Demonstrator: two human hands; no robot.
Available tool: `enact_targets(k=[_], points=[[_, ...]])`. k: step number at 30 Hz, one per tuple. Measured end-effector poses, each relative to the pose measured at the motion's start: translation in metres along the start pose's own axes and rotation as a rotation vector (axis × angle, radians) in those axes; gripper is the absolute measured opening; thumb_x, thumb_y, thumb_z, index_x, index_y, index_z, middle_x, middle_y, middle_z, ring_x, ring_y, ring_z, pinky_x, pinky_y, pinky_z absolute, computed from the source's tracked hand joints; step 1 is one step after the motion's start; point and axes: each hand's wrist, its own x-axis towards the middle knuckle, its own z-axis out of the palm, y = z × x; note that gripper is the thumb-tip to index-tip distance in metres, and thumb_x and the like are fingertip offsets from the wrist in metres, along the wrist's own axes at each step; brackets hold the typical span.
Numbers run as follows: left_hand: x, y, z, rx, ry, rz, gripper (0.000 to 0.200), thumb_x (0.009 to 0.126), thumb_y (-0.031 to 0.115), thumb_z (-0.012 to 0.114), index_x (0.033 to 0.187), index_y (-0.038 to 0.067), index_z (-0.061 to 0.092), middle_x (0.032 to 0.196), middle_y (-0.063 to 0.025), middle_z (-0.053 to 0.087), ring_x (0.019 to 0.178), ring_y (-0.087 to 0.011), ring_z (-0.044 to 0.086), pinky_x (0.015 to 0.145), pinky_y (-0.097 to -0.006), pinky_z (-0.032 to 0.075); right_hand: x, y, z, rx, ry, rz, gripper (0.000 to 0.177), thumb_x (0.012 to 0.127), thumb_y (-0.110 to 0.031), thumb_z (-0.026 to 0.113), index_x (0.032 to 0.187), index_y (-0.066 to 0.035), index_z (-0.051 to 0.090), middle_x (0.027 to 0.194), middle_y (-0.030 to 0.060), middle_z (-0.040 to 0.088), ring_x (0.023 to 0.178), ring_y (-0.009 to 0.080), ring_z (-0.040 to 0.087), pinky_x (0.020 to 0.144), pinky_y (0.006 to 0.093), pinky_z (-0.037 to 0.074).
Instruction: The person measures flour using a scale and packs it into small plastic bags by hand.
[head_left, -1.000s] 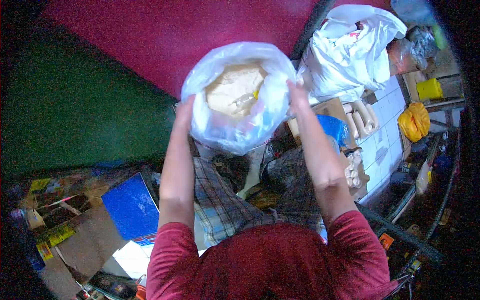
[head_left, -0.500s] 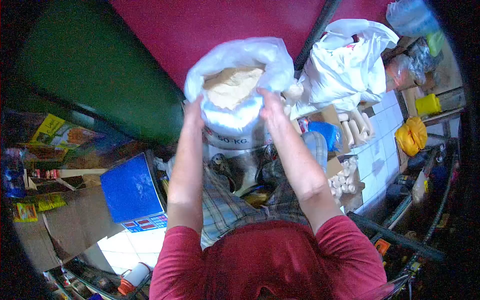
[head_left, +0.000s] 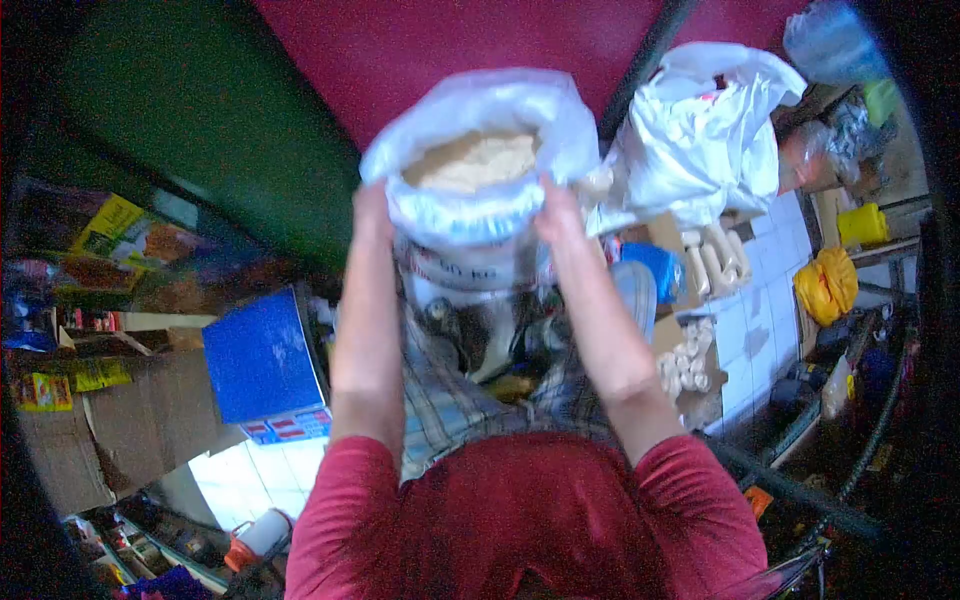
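Observation:
A large white sack [head_left: 465,218] with a rolled-down rim stands upright in front of me, between my legs. Pale, cream-coloured powder [head_left: 485,165] fills it to just below the opening. Printed on its front is a blurred weight marking in kg. My left hand [head_left: 373,212] is closed on the left side of the rim, and my right hand [head_left: 556,210] grips the right side. Folds of the sack hide part of the fingers on both hands.
Right of the sack stands a bulky white bag [head_left: 700,140], with filled small bags [head_left: 718,258] in a carton below it. A blue-topped scale [head_left: 262,358] sits at left beside cardboard boxes [head_left: 150,430]. Green and magenta panels rise behind.
Both hands have moved apart, drawing the rim wider. The sack's front edge now sits flatter and higher, and the opening looks broader.

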Motion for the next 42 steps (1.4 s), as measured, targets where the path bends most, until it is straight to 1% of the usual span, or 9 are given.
enact_targets(k=[4, 11, 16, 22, 26, 28, 32, 35, 42], points=[[0.01, -0.098, -0.046, 1.333, -0.177, 0.121, 0.065, 0.084, 0.045, 0.051, 0.115, -0.012, 0.049, 0.114, -0.0296, 0.053, 0.107, -0.0358, 0.051, 0.097, -0.0384, 0.035, -0.016, 0.082, -0.065, -0.37, 0.218, 0.237, 0.055, 0.091, -0.016, 0.05, 0.137, -0.004, 0.023, 0.129, 0.0135, 0.041, 0.111, 0.0252, 0.047, 0.089, 0.0412, 0.044], [-0.013, -0.014, -0.007, -0.286, -0.056, -0.172, 0.035, 0.089, 0.021, 0.049, 0.112, -0.006, 0.05, 0.106, -0.0167, 0.059, 0.095, -0.028, 0.059, 0.08, -0.0413, 0.049, -0.038, -0.008, 0.002, -0.083, 0.035, -0.026, 0.044, 0.091, -0.017, 0.05, 0.129, -0.001, 0.034, 0.118, 0.0138, 0.05, 0.109, 0.0249, 0.049, 0.09, 0.0367, 0.041], [0.021, -0.079, -0.034, 1.349, -0.183, -0.059, 0.051, 0.085, 0.029, 0.059, 0.12, -0.006, 0.048, 0.112, -0.0181, 0.056, 0.102, -0.0246, 0.056, 0.085, -0.0394, 0.046, -0.067, 0.049, -0.043, -0.501, 0.121, 0.129, 0.052, 0.091, -0.015, 0.05, 0.137, -0.007, 0.027, 0.128, 0.0122, 0.042, 0.113, 0.0222, 0.045, 0.091, 0.0374, 0.041], [-0.008, 0.0, -0.017, -0.114, -0.156, -0.196, 0.049, 0.088, 0.027, 0.053, 0.122, -0.007, 0.042, 0.106, -0.0173, 0.058, 0.096, -0.0289, 0.059, 0.081, -0.0425, 0.049, -0.052, -0.001, -0.002, -0.258, 0.013, 0.071, 0.04, 0.093, -0.021, 0.048, 0.126, 0.0, 0.04, 0.116, 0.0117, 0.053, 0.103, 0.0205, 0.051, 0.089, 0.0333, 0.041], [-0.011, -0.041, -0.01, 1.136, -0.29, -0.14, 0.054, 0.085, 0.032, 0.056, 0.117, -0.011, 0.047, 0.114, -0.0215, 0.055, 0.104, -0.0288, 0.055, 0.085, -0.0425, 0.047, -0.034, 0.09, -0.09, -0.68, 0.16, 0.307, 0.041, 0.092, -0.023, 0.047, 0.126, -0.001, 0.04, 0.114, 0.0122, 0.054, 0.104, 0.0228, 0.051, 0.089, 0.0362, 0.041], [0.001, -0.008, -0.014, 0.315, -0.083, -0.296, 0.05, 0.085, 0.03, 0.056, 0.113, -0.011, 0.051, 0.108, -0.0202, 0.059, 0.094, -0.0291, 0.061, 0.08, -0.0404, 0.05, -0.071, 0.039, -0.056, -0.285, 0.043, 0.402, 0.04, 0.091, -0.021, 0.05, 0.125, -0.003, 0.042, 0.112, 0.0088, 0.055, 0.101, 0.0201, 0.053, 0.085, 0.0379, 0.044], [-0.001, 0.03, -0.022, 0.712, -0.182, -0.146, 0.044, 0.084, 0.026, 0.058, 0.108, -0.011, 0.054, 0.102, -0.0182, 0.061, 0.09, -0.0251, 0.061, 0.08, -0.0366, 0.048, -0.073, -0.01, -0.032, -0.346, 0.059, 0.222, 0.047, 0.087, -0.018, 0.057, 0.127, -0.005, 0.038, 0.117, 0.0068, 0.052, 0.106, 0.0191, 0.05, 0.087, 0.0392, 0.042], [0.013, 0.02, -0.041, 1.244, 0.233, 0.898, 0.037, 0.082, 0.023, 0.06, 0.105, -0.006, 0.058, 0.104, -0.0159, 0.06, 0.094, -0.0244, 0.058, 0.082, -0.0346, 0.045, -0.076, -0.066, 0.002, -0.506, 0.252, -0.28, 0.079, 0.082, -0.01, 0.061, 0.141, -0.002, 0.009, 0.143, 0.0169, 0.023, 0.129, 0.024, 0.026, 0.105, 0.0374, 0.023], [-0.019, 0.02, 0.055, 1.331, -0.318, 0.801, 0.04, 0.077, 0.02, 0.064, 0.115, 0.012, 0.055, 0.12, -0.0154, 0.05, 0.111, -0.034, 0.047, 0.091, -0.0462, 0.037, 0.023, -0.047, 0.032, -1.558, -0.123, -0.915, 0.08, 0.077, -0.024, 0.065, 0.14, -0.007, 0.02, 0.144, 0.0216, 0.016, 0.133, 0.0392, 0.015, 0.107, 0.0505, 0.014]])
